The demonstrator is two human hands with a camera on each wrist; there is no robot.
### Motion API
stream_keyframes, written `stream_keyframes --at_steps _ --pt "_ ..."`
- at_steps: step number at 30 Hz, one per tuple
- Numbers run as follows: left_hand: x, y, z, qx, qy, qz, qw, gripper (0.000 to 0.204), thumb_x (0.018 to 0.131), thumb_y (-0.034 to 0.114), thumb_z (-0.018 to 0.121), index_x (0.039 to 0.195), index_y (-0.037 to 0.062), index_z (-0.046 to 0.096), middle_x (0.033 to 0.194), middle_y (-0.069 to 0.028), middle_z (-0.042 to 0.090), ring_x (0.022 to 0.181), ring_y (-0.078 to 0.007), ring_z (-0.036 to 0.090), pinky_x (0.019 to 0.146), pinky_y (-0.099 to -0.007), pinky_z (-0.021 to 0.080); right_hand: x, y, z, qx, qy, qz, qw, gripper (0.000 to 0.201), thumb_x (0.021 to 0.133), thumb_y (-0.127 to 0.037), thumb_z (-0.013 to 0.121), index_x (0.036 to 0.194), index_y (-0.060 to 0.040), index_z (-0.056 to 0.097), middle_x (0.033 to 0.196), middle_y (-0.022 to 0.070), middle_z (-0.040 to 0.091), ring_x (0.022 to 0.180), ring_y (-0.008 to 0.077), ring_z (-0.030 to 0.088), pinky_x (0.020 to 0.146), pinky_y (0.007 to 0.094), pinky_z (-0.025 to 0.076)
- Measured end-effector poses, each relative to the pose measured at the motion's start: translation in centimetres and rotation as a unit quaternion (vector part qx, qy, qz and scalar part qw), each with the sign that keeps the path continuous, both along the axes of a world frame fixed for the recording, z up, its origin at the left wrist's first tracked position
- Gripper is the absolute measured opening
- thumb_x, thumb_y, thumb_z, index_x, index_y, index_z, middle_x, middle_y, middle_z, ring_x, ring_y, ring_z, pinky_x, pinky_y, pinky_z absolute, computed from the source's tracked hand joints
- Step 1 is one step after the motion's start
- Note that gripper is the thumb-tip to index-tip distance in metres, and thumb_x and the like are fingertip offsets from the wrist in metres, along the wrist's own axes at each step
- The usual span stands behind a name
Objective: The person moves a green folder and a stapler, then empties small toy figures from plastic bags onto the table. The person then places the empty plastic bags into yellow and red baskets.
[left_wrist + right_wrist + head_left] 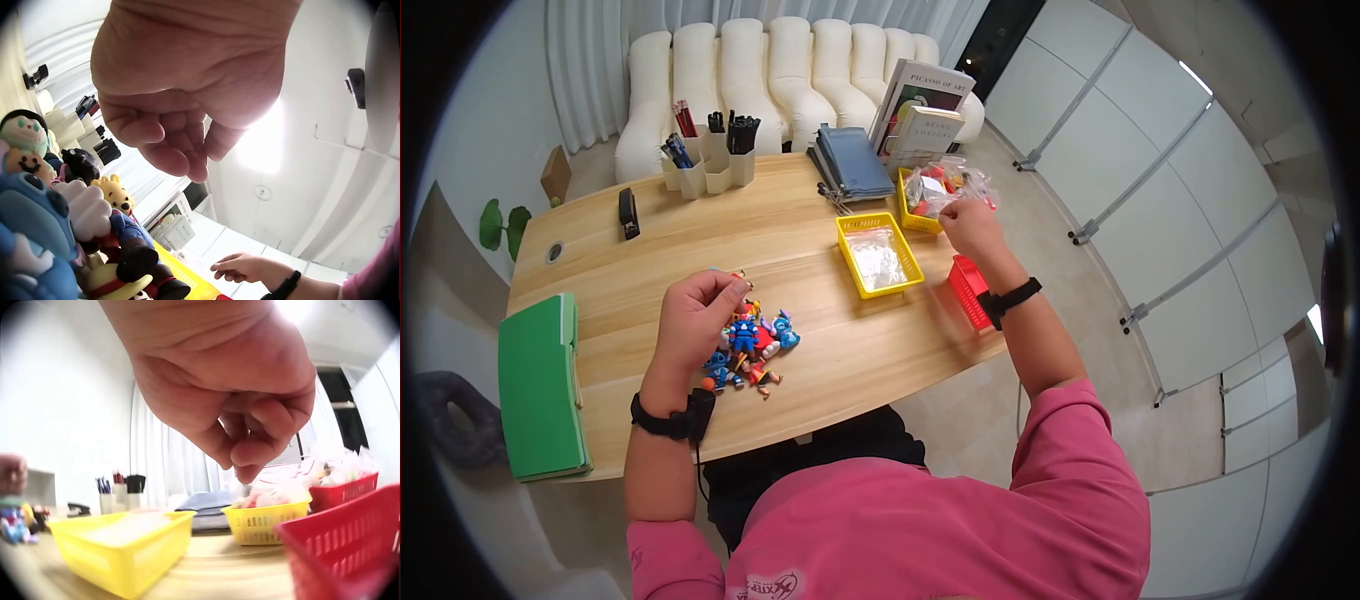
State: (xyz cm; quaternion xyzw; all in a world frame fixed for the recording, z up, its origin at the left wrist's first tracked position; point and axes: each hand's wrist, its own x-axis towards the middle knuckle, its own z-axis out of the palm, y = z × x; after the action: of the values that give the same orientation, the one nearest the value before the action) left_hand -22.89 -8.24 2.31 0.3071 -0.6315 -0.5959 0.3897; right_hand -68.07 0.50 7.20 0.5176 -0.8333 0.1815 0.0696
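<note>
My left hand (695, 310) hovers beside a heap of small toy figures (745, 340); its fingers are loosely curled, and nothing shows between them in the left wrist view. In that view a blue figure (34, 215), a yellow bear (115, 195) and a green-faced figure (24, 132) stand out. My right hand (975, 228) hangs in the air near a yellow basket (262, 526) filled with clear-bagged items. Its fingers bend loosely, thumb close to the fingertips, with no object visible in them. Another yellow basket (892, 288), between the hands, contains clear plastic bags (874, 256).
A red basket (968, 295) sits at the right table edge, and another red basket (344, 494) with bagged items lies beyond. Toward the back are pen holders (718, 165), a stapler (629, 213), blue folders (855, 160) and upright books (925, 130). Green folders (540, 390) lie left.
</note>
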Motion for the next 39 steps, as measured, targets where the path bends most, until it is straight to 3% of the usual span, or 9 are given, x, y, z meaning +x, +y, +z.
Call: stream_keyframes --at_steps 4,7,9,10,12,18,28,31,39 --pt "0.2 0.3 0.4 0.002 0.013 -0.006 1.0 0.018 0.101 0.016 0.073 0.097 -0.0011 0.075 0.078 0.0001 0.069 0.07 -0.0047 0.06 0.064 -0.0224 0.047 -0.5 -1.7 -0.4 0.029 0.066 -0.01 0.997 0.018 0.089 -0.023 0.069 0.09 -0.0104 0.081 0.092 0.0163 0.077 0.089 0.0357 0.074 0.081 0.0471 0.059" --pt "0.1 0.5 0.4 -0.001 0.015 -0.013 1.0 0.018 0.101 0.015 0.073 0.098 -0.0019 0.074 0.079 -0.0001 0.069 0.071 -0.0045 0.059 0.064 -0.0224 0.047 -0.6 -2.3 -0.3 0.11 0.065 0.001 0.992 0.024 0.089 -0.03 0.071 0.098 -0.0099 0.08 0.099 0.0166 0.078 0.092 0.0362 0.074 0.083 0.0456 0.06" --pt "0.1 0.4 0.5 -0.002 0.02 -0.014 1.0 0.017 0.101 0.015 0.073 0.098 -0.0023 0.074 0.08 0.0 0.069 0.072 -0.0044 0.059 0.064 -0.0225 0.047 0.4 -2.8 0.3 -0.005 0.092 -0.024 0.995 0.043 0.088 -0.041 0.075 0.117 -0.0104 0.075 0.122 0.0224 0.073 0.106 0.0381 0.071 0.09 0.048 0.057" --pt "0.1 0.5 0.5 -0.004 0.018 -0.014 1.0 0.017 0.101 0.014 0.073 0.097 -0.0025 0.074 0.08 0.0002 0.069 0.072 -0.0042 0.059 0.064 -0.0225 0.047 0.7 -3.2 0.5 -0.006 0.092 -0.021 0.995 0.043 0.088 -0.041 0.075 0.117 -0.0104 0.075 0.122 0.0224 0.073 0.106 0.0381 0.071 0.09 0.048 0.057" --pt "0.2 0.5 0.5 -0.007 0.015 -0.015 1.0 0.016 0.101 0.013 0.073 0.097 -0.0028 0.073 0.081 0.0003 0.069 0.072 -0.0041 0.059 0.065 -0.0224 0.047 1.1 -3.9 0.7 -0.002 0.085 -0.05 0.995 0.078 0.085 -0.06 0.076 0.143 -0.0111 0.059 0.143 0.0282 0.059 0.125 0.0413 0.064 0.101 0.0504 0.053" --pt "0.1 0.6 0.6 -0.003 0.016 -0.012 1.0 0.016 0.101 0.013 0.073 0.096 -0.0031 0.073 0.08 0.0007 0.069 0.072 -0.004 0.058 0.065 -0.0223 0.047 0.0 -7.2 -0.6 0.147 0.044 -0.156 0.976 0.118 0.077 -0.083 0.07 0.16 -0.0061 0.036 0.15 0.0285 0.054 0.138 0.0423 0.055 0.111 0.0478 0.048" --pt "0.1 0.8 0.9 -0.017 0.005 -0.006 1.0 0.017 0.1 0.013 0.073 0.095 -0.0039 0.073 0.079 0.0012 0.068 0.072 -0.0043 0.057 0.065 -0.0231 0.047 0.0 -9.0 -0.9 0.154 -0.083 -0.186 0.967 0.13 0.071 -0.081 0.077 0.157 0.0043 0.031 0.145 0.0262 0.061 0.132 0.0378 0.063 0.108 0.0423 0.052" --pt "0.0 0.8 0.9 -0.014 0.007 -0.006 1.0 0.017 0.1 0.012 0.073 0.095 -0.0039 0.073 0.079 0.001 0.068 0.072 -0.0044 0.057 0.065 -0.0233 0.047 0.0 -9.2 -1.1 0.161 -0.114 -0.177 0.964 0.137 0.069 -0.074 0.081 0.16 0.0074 0.02 0.147 0.0288 0.058 0.136 0.0404 0.059 0.111 0.0405 0.049" --pt "0.4 0.5 0.6 -0.023 0.004 -0.003 1.0 0.018 0.103 0.017 0.071 0.096 0.0001 0.074 0.078 0.0002 0.069 0.073 -0.0057 0.061 0.067 -0.0239 0.05 1.2 -9.0 -0.9 0.132 -0.086 -0.223 0.962 0.115 0.073 -0.052 0.078 0.162 0.0004 0.025 0.148 0.0323 0.054 0.135 0.0429 0.059 0.11 0.0424 0.05"
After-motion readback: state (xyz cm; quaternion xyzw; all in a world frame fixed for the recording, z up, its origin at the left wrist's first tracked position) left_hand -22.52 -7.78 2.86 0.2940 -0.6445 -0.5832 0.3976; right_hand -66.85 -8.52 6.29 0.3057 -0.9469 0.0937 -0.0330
